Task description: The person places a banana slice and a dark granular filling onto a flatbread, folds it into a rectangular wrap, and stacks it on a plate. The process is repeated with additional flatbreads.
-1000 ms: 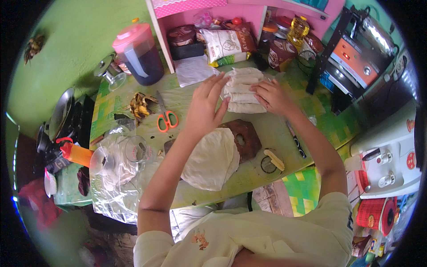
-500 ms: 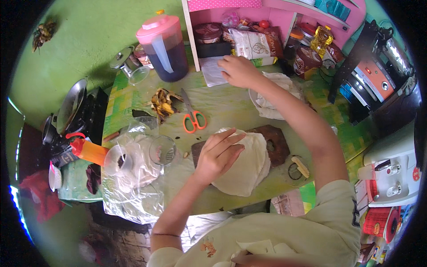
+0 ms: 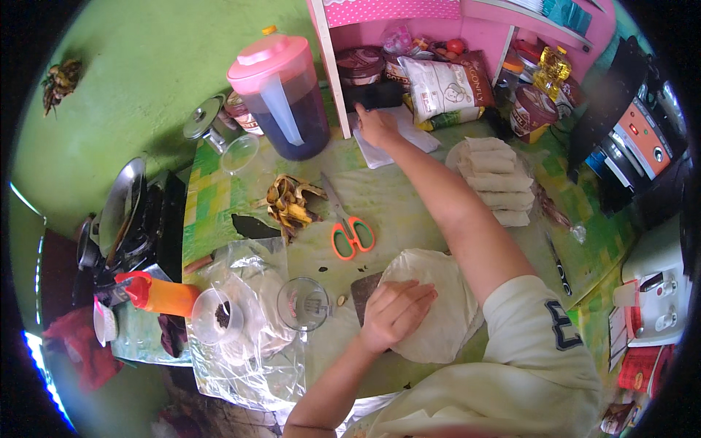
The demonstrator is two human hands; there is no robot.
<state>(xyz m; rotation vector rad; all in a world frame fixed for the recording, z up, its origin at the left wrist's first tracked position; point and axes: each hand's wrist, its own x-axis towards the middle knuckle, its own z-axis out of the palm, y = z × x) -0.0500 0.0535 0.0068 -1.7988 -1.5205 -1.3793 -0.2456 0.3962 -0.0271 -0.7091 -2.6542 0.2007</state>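
My left hand [image 3: 398,312], fingers loosely extended and holding nothing, is over the near-left part of a pale round wrapper sheet [image 3: 445,285]. The sheet lies on a dark board [image 3: 363,292], most of which is covered. Farther off, my right arm stretches to the shelf. My right hand [image 3: 377,127] has a finger stretched toward a black flat-faced object [image 3: 374,95], at or nearly at its lower edge. Papers [image 3: 394,146] lie below that hand. On the right, rolled wrappers [image 3: 499,179] sit in a row on a plate, partly behind my right arm.
Orange-handled scissors [image 3: 352,235] and banana peels [image 3: 290,204] lie mid-table. A pink-lidded pitcher [image 3: 281,102] stands at the back. On the left are a clear glass [image 3: 303,303], a small bowl [image 3: 217,316], plastic sheeting [image 3: 252,369] and an orange squeeze bottle [image 3: 164,294].
My right hand has moved deeper toward the shelf and the black object. My left hand stays over the wrapper sheet. The view has shifted, uncovering more of the rolled wrappers.
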